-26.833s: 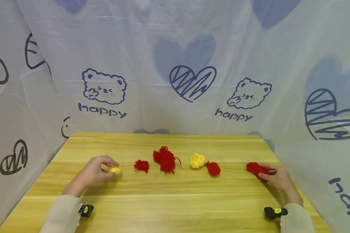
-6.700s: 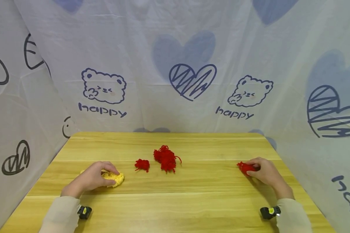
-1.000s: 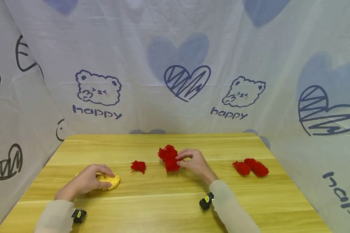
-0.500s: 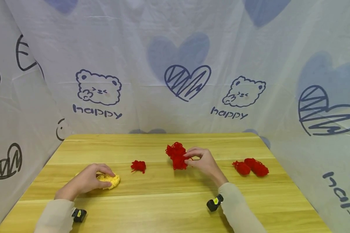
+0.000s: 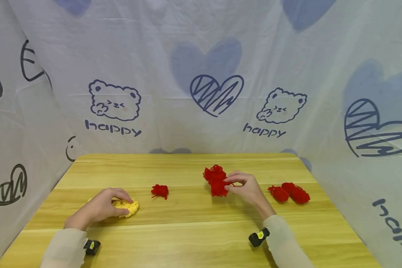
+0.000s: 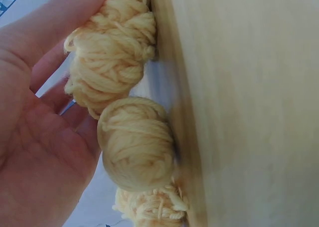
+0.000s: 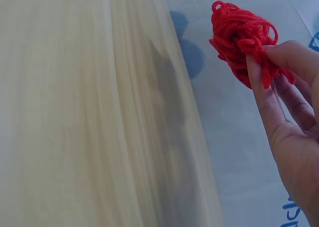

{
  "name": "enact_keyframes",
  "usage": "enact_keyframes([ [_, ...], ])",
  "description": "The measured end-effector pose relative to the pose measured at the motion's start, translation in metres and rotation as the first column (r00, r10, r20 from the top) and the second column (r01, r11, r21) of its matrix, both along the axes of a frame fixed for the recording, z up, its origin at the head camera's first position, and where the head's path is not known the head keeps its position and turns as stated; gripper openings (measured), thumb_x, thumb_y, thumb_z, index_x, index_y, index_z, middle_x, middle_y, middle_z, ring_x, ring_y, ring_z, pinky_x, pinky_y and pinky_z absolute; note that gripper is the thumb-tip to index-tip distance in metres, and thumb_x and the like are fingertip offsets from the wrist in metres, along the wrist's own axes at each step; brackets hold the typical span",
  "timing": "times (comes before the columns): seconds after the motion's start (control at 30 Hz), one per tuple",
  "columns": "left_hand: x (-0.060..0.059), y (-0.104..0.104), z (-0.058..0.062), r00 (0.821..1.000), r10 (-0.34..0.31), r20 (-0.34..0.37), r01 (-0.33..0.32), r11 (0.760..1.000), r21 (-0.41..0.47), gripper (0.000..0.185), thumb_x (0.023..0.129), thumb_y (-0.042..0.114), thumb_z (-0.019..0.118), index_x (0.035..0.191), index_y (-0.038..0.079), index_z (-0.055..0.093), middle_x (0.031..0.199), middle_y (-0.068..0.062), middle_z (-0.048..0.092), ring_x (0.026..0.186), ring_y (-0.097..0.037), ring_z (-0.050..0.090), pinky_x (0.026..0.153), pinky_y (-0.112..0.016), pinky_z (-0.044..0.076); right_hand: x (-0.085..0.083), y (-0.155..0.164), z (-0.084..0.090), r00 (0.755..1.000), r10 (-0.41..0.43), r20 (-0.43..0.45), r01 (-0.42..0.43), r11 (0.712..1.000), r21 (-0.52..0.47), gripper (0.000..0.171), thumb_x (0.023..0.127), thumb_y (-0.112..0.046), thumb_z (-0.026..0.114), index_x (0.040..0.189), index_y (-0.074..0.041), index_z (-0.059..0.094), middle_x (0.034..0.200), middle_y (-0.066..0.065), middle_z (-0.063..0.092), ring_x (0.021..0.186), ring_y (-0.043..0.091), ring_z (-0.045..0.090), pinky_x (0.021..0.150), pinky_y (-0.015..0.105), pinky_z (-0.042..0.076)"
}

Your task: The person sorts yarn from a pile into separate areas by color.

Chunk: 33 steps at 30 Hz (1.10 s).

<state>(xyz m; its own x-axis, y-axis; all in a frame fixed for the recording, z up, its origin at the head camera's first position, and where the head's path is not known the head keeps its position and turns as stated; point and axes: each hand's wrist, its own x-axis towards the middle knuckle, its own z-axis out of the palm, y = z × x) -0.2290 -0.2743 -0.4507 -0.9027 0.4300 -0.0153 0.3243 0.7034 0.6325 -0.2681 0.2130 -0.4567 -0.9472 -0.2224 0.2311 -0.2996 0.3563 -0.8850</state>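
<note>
My right hand (image 5: 246, 187) pinches a loopy red yarn bundle (image 5: 217, 182) between thumb and fingertips. In the right wrist view the red yarn (image 7: 239, 40) hangs above the table. At the left, my left hand (image 5: 102, 206) curls round a yellow yarn ball (image 5: 128, 207) resting on the table. The left wrist view has thumb and fingers about that yellow yarn (image 6: 109, 52). A smoother yellow yarn ball (image 6: 137, 144) and a third yellow clump (image 6: 152, 207) lie beside it, nearer the palm; the head view mostly hides these.
A small red yarn clump (image 5: 160, 191) lies on the wooden table (image 5: 187, 238) between the hands. To the right, two red yarn balls, a smaller one (image 5: 278, 194) and a longer one (image 5: 296, 192), lie side by side. A printed cloth (image 5: 167, 111) stands behind the table.
My right hand has lifted the red bundle and carried it rightward; the left hand stays put. Earlier, two red balls were gathered at the right, and yellow ones at the left.
</note>
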Motion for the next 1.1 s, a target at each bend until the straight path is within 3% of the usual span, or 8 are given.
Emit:
enact_keyframes([
  [0.33,0.000,0.000,-0.002,1.000,0.012,0.003,-0.012,1.000,-0.005,0.021,0.083,0.023,0.087,0.103,0.021,0.080,0.115,-0.002,0.073,0.114,-0.030,0.064,0.099,-0.054,0.056,0.004,0.024,-0.001,0.999,-0.037,-0.012,0.038,0.999,0.014,0.019,0.088,-0.011,0.082,0.107,-0.010,0.081,0.121,0.012,0.070,0.111,0.015,0.063,0.093,0.019,0.057],
  [0.7,-0.001,0.000,-0.001,1.000,0.012,0.007,-0.012,1.000,0.005,0.021,0.083,0.022,0.087,0.104,0.020,0.080,0.115,-0.002,0.073,0.114,-0.031,0.064,0.099,-0.055,0.056,0.007,0.048,-0.001,0.997,-0.081,0.010,0.081,0.996,0.032,0.020,0.088,-0.015,0.082,0.108,-0.011,0.081,0.122,0.011,0.069,0.116,0.018,0.061,0.088,0.016,0.057],
  [1.1,0.000,-0.001,-0.001,1.000,0.013,-0.007,-0.013,1.000,0.000,0.022,0.083,0.021,0.087,0.104,0.019,0.080,0.115,-0.003,0.073,0.113,-0.031,0.065,0.099,-0.056,0.056,0.015,0.072,0.002,0.990,-0.140,0.006,0.138,0.980,0.145,0.023,0.089,-0.022,0.082,0.110,-0.013,0.080,0.124,0.008,0.068,0.116,0.015,0.061,0.094,0.019,0.056],
])
